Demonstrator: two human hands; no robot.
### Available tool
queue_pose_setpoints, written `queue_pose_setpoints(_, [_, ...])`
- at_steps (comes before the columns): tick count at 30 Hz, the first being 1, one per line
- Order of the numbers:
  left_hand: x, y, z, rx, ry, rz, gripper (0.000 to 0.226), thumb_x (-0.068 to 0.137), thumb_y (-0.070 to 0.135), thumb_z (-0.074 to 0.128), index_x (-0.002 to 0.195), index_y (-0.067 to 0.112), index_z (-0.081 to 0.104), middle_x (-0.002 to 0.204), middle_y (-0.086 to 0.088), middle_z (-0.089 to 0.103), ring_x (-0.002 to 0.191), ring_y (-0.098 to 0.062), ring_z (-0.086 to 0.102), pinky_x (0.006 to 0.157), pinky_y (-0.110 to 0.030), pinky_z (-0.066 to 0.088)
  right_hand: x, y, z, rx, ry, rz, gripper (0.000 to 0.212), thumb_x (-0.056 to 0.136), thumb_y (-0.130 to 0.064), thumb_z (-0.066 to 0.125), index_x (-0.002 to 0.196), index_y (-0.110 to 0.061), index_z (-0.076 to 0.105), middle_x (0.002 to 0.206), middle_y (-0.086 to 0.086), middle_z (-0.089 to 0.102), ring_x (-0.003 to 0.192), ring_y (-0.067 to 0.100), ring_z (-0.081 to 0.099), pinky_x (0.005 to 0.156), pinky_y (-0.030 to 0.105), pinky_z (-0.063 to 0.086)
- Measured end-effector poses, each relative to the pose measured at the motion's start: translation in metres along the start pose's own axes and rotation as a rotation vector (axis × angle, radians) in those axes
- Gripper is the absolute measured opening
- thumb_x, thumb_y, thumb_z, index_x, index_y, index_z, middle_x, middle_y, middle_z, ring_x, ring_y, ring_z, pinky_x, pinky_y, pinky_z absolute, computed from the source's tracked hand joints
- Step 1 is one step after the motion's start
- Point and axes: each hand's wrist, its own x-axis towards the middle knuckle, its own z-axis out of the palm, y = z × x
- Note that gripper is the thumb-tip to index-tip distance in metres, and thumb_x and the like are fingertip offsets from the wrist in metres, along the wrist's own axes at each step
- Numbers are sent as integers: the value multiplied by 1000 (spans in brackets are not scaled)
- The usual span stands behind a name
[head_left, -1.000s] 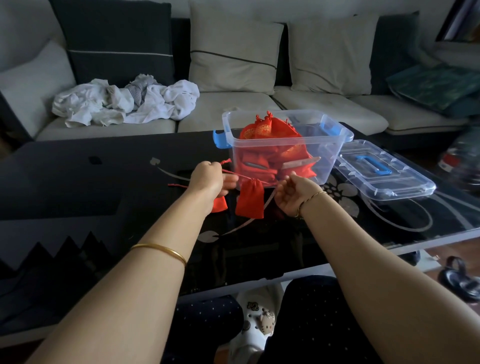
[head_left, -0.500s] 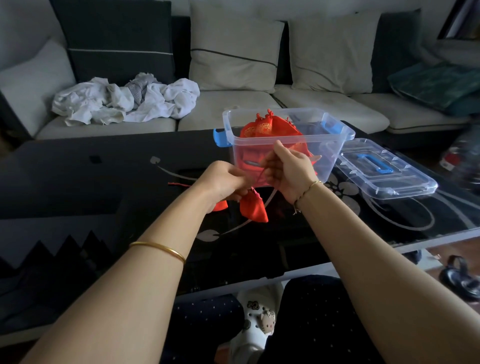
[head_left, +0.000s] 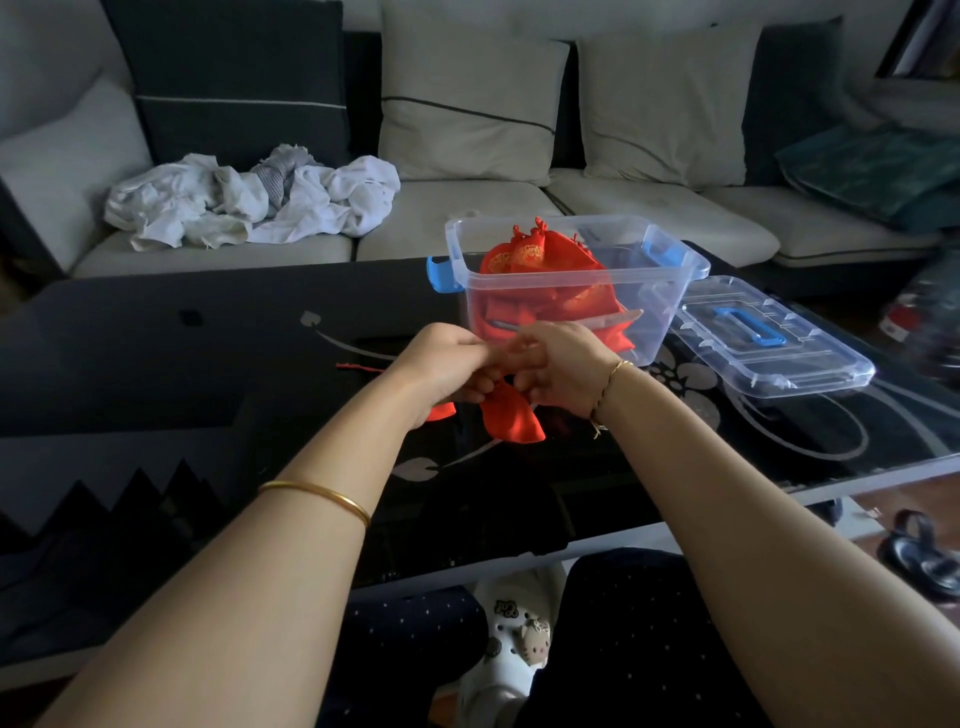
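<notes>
We look down at our two hands meeting above a dark glass table (head_left: 208, 364). The left hand (head_left: 447, 364) and right hand (head_left: 561, 364) both have curled fingers, pinching the gathered neck of a small red pouch (head_left: 511, 421). It hangs just below them, over the table and just in front of a clear box (head_left: 670, 280) holding more red cloth. We judge the pouch light, soft and limp, with slightly slick cloth, so the cinched neck or its cord is the surest hold; the body would only fold. The box's front wall stands close behind the knuckles, and its lid (head_left: 769, 353) lies to the right. There is room to move to the left and toward us, before the table's near edge.
</notes>
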Motion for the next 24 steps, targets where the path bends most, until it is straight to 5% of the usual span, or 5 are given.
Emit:
queue_pose_setpoints(7, [2, -2, -2, -19, 55, 12, 16, 89, 26, 64, 82, 11, 66, 74, -4, 68, 66, -12, 63, 62, -25, 51, 1, 4, 1, -214, -2, -247, 19, 85, 6, 47, 75, -9, 56, 65, 6, 58, 53, 13, 52, 49, 20, 43])
queue_pose_setpoints(13, [4, -3, -1, -51, 148, -13, 15, 91, 15, 60, 76, 13, 61, 68, -7, 66, 63, -15, 63, 57, -25, 50, 0, 6, 0, -417, -6, -435, 13, 76, -6, 72, 81, -10, 61, 69, 1, 58, 60, 8, 53, 55, 18, 47])
queue_pose_setpoints(20, [5, -1, 0, -97, 186, -62, 13, 90, 12, 61, 78, 8, 61, 69, -10, 66, 61, -16, 64, 58, -26, 51, 0, 5, 1, -655, 78, -633, 11, 74, -8, 73, 82, -9, 66, 81, 3, 64, 75, 13, 57, 74, 30, 50])
queue_pose_setpoints(24, [4, 1, -1, -151, 201, -96, 11, 89, 9, 61, 79, 6, 62, 68, -11, 66, 57, -14, 64, 55, -25, 51, -2, 2, 5, -793, 118, -718, 13, 76, -10, 70, 88, -7, 70, 80, -1, 62, 75, 9, 53, 64, 12, 40])
